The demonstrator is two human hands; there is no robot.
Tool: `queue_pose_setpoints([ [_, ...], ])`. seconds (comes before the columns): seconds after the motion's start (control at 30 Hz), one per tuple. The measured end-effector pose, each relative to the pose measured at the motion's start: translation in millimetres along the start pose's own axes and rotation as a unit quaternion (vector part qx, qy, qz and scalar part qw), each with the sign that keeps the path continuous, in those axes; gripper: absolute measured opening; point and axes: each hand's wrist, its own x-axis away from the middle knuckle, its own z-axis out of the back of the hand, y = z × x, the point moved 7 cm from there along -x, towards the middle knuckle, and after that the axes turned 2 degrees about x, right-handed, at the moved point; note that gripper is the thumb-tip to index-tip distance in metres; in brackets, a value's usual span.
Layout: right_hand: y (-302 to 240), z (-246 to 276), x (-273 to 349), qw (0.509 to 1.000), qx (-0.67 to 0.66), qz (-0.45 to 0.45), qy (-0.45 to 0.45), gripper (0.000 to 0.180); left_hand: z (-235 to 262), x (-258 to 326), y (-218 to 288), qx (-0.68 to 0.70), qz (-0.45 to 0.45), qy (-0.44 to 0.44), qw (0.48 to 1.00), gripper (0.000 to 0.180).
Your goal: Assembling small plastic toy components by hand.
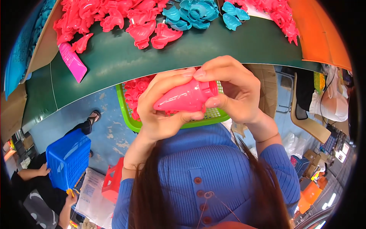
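Observation:
A glossy pinkish-red plastic shell (181, 100), pointed at the left and with a short round collar at its right end, is held above my lap just off the table's near edge. My left hand (154, 108) wraps its tapered side, thumb below and fingers above. My right hand (244, 89) grips the collar end between thumb and fingers. Both index fingertips meet on top of the shell. Beneath the hands sits a bright green basket (131, 124) with small pinkish-red round parts (134, 91) in it. Whether the collar is a separate piece, I cannot tell.
Across the dark green table (122, 57) lie heaped pinkish-red shells (89, 15), teal shell pieces (198, 13) and a magenta strip (72, 63). An orange bin (324, 34) stands far right. At lower left another person holds a blue crate (68, 158).

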Motion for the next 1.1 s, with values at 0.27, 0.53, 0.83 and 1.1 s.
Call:
queue_pose_setpoints([
  [0.27,21.6,10.0,-3.6,0.985,0.077,-0.142,0.063,0.022,-11.5,5.3,-42.8,0.269,0.304,0.003,0.914,0.066],
  [0.53,57.3,7.9,8.8,0.939,-0.094,-0.301,0.135,0.028,-13.7,-16.6,-23.0,-0.046,0.009,-0.052,0.998,0.081],
  [0.83,30.9,-0.8,3.6,0.996,0.074,-0.056,0.016,0.056,-2.7,-8.2,-22.9,-0.009,0.027,0.046,0.999,0.057],
  [1.1,47.8,-12.0,9.3,0.983,-0.085,-0.15,0.067,0.046,-8.5,2.1,-35.5,0.105,0.125,0.16,0.974,0.06],
])
